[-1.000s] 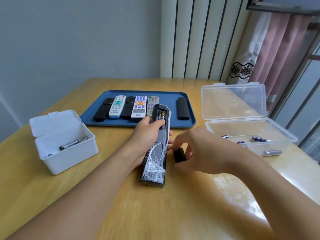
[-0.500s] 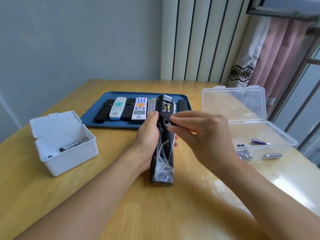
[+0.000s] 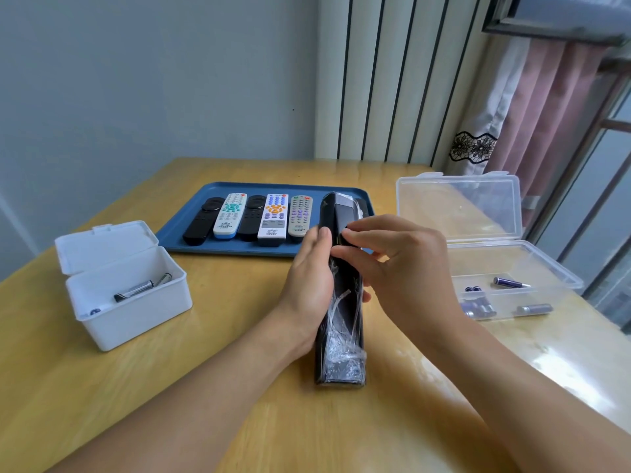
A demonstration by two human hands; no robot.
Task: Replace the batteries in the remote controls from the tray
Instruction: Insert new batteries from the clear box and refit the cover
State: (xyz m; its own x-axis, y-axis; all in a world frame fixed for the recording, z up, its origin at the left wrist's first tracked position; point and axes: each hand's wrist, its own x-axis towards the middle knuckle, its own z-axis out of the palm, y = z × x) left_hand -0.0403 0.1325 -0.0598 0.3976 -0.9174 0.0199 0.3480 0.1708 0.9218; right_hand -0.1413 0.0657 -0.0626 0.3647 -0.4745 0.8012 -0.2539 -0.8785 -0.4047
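Observation:
A long black remote (image 3: 341,322), partly wrapped in clear plastic film, stands tilted with its lower end on the wooden table. My left hand (image 3: 309,285) grips its left side. My right hand (image 3: 392,264) pinches the black battery cover (image 3: 343,216) against the remote's back; the cover hides the batteries. Behind them lies a blue tray (image 3: 191,220) with several remotes (image 3: 273,216) side by side.
An open white box (image 3: 129,302) with used batteries (image 3: 141,288) stands at the left. At the right, an open clear plastic box (image 3: 543,268) holds purple batteries (image 3: 510,283). Curtains and a window frame lie beyond the table's right edge.
My right hand picked the cover up from the table, brought it to the remote and now has it over the compartment. The batteries that showed before are covered.

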